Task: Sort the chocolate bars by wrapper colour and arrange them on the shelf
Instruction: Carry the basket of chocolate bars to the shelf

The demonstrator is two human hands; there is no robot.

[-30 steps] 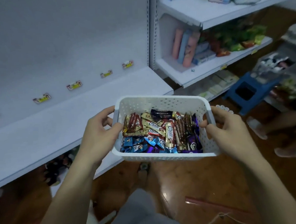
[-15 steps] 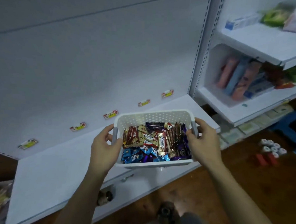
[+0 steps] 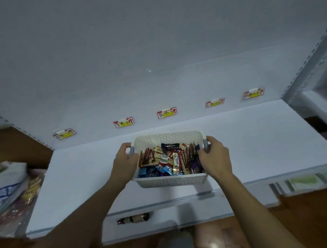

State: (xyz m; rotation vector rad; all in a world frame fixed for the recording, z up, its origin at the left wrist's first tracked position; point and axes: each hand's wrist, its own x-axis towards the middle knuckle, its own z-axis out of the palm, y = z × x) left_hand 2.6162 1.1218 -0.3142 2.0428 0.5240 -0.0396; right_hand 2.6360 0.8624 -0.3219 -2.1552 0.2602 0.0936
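A white perforated basket (image 3: 171, 180) is over the front middle of the white shelf (image 3: 254, 141). It is full of chocolate bars (image 3: 168, 161) in red, gold, blue, purple and dark wrappers, all mixed. My left hand (image 3: 124, 161) grips the basket's left handle, and my right hand (image 3: 214, 158) grips its right handle. Whether the basket rests on the shelf or hangs just above it I cannot tell.
Several red and yellow price tags (image 3: 166, 112) run along the shelf's back wall. A plastic bag (image 3: 6, 179) and packets of goods lie at the left. A lower shelf edge (image 3: 163, 205) juts out below, over brown floor (image 3: 296, 221). Another shelf bay stands at the right (image 3: 320, 104).
I have carried the basket from in front of the shelf to over its front middle. The view has swung left and up, so the stocked shelves on the right are out of sight.
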